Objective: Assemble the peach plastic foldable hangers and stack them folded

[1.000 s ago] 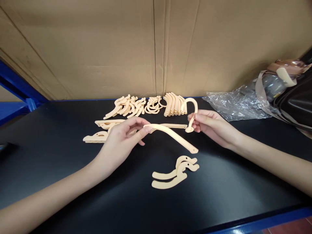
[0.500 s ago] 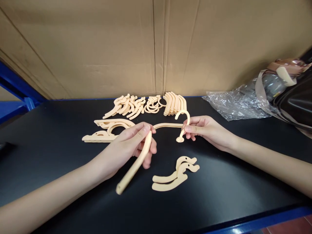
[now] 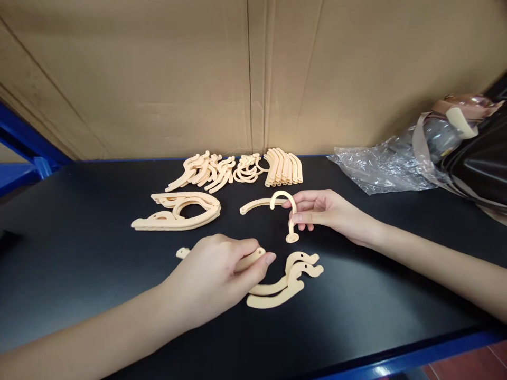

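Observation:
My left hand [image 3: 216, 279] is closed around a cream hanger arm [image 3: 250, 259]; one holed end shows by the thumb, the other pokes out beyond the knuckles. Between the thumb and fingers of my right hand [image 3: 317, 211] is a cream hanger hook [image 3: 292, 211], upright, its round base at the bottom. Behind the hook lies a curved arm piece [image 3: 257, 203] on the black table [image 3: 356, 306]. Two S-shaped hanger pieces [image 3: 277, 302] rest partly overlapping in front, close to my left hand, which hides some of their left ends.
Folded hanger assemblies [image 3: 198, 224] lie at centre left. Along the back are a heap of S-shaped pieces [image 3: 198, 171], loose hooks [image 3: 246, 171] and a row of arm pieces [image 3: 283, 166]. Clear plastic wrap [image 3: 380, 169] and a black bag [image 3: 483, 163] sit at right; cardboard [image 3: 158, 79] stands behind.
My left hand has moved down and turned palm-down, swinging the arm piece to lie nearly level. My right hand has brought the hook slightly left and lower.

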`<state>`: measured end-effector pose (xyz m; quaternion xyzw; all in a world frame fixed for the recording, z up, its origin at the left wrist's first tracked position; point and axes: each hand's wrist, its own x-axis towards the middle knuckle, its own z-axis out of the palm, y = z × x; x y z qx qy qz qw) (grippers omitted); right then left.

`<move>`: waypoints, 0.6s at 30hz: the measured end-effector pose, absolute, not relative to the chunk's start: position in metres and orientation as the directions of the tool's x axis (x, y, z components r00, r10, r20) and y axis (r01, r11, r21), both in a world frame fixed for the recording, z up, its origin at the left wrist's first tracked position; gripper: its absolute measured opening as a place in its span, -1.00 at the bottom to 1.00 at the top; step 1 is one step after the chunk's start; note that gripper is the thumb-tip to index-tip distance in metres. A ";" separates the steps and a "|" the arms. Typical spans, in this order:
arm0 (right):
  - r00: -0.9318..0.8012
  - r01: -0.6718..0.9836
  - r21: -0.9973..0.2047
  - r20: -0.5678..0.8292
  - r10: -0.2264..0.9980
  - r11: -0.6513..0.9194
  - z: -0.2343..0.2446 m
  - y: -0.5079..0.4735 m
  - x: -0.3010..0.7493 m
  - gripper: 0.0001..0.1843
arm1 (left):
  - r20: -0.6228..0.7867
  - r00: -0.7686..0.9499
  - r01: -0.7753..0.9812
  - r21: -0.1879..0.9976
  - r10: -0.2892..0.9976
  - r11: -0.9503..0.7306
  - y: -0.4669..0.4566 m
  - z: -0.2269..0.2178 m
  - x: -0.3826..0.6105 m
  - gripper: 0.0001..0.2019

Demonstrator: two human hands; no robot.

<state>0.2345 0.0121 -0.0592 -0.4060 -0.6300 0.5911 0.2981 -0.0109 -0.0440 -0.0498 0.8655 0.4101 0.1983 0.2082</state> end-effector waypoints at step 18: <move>-0.598 0.019 -0.992 -0.111 0.794 -0.125 -0.051 0.003 0.231 -0.77 | 0.373 0.744 0.537 0.158 0.554 -0.828 -0.046 -0.059 -0.011 -0.87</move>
